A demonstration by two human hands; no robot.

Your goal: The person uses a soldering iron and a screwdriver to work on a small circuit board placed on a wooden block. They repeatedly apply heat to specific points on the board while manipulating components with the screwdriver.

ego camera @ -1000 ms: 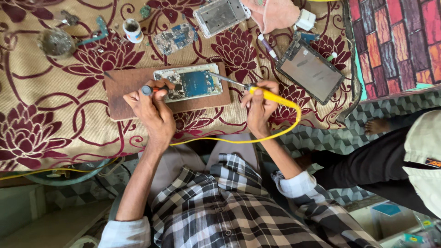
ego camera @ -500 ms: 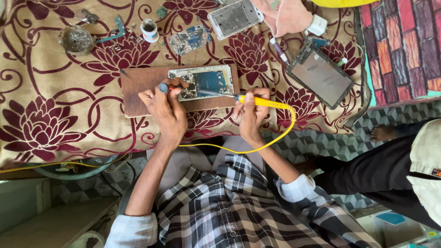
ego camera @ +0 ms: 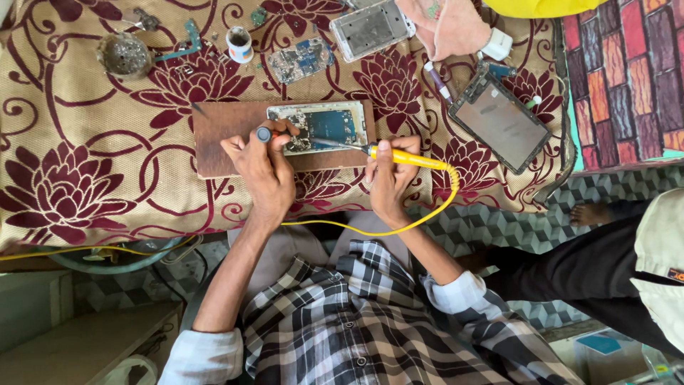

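Floral cloth (ego camera: 107,178) over table, brown board (ego camera: 221,142) mid. Since a second ago my view slid; hands barely moved. Left hand (ego camera: 265,175) pinches small tool, steadying open phone (ego camera: 320,127). Right hand (ego camera: 388,175) grips yellow iron (ego camera: 406,157), tip on phone. Soldering seems ongoing.

Two circuit boards (ego camera: 322,127) (ego camera: 300,60), two phone housings (ego camera: 371,28) (ego camera: 501,121), one soldering iron (ego camera: 399,155), one wooden board (ego camera: 221,135).
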